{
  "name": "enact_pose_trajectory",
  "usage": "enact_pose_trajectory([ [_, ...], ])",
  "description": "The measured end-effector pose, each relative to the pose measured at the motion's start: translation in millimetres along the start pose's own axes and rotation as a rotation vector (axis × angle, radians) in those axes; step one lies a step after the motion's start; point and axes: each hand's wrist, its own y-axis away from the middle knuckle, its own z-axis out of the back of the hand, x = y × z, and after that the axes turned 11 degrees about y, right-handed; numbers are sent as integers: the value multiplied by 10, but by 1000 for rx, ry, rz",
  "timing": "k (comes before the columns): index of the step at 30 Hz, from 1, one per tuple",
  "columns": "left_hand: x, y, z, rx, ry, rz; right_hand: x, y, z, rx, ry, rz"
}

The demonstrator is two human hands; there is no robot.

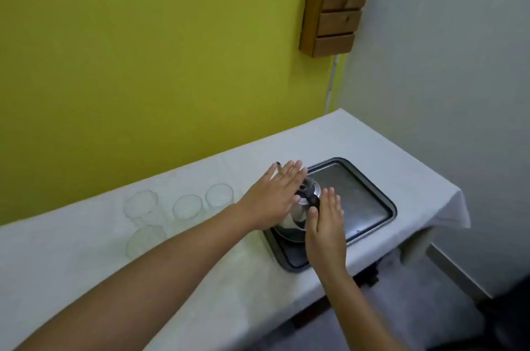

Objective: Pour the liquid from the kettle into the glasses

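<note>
A steel kettle (295,220) with a dark lid knob stands on the near left part of a metal tray (361,201). My left hand (275,195) is flat with fingers extended against the kettle's left side. My right hand (325,224) is flat with fingers together against its right side. Both hands flank the kettle and hide most of its body; neither is curled around it. Several clear glasses stand upright on the white cloth left of the tray: one at the far left (140,204), one in the middle (187,207), one nearest the tray (219,195), one in front (144,240).
The table with the white cloth (372,138) runs along a yellow-green wall and ends at a grey wall on the right. A wooden box with small drawers (334,6) hangs on the wall above. The table's front edge drops off at the lower right.
</note>
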Motion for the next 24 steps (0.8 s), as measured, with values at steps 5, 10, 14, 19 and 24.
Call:
enact_pose_trajectory([
  [5, -48, -75, -195, 37, 26, -37, -69, 62, -127, -27, 35, -1],
  [10, -54, -92, -261, 24, 94, -15, -118, 49, -180, -51, 74, 37],
  [14, -80, -123, -306, 8, 167, 11, -173, -27, -149, -40, 96, 72],
  [19, -175, -196, -437, -44, 160, 96, -310, -203, -20, 28, 111, 98],
  [24, -322, -270, -517, -87, 177, 179, -484, -462, 127, 109, 115, 86],
])
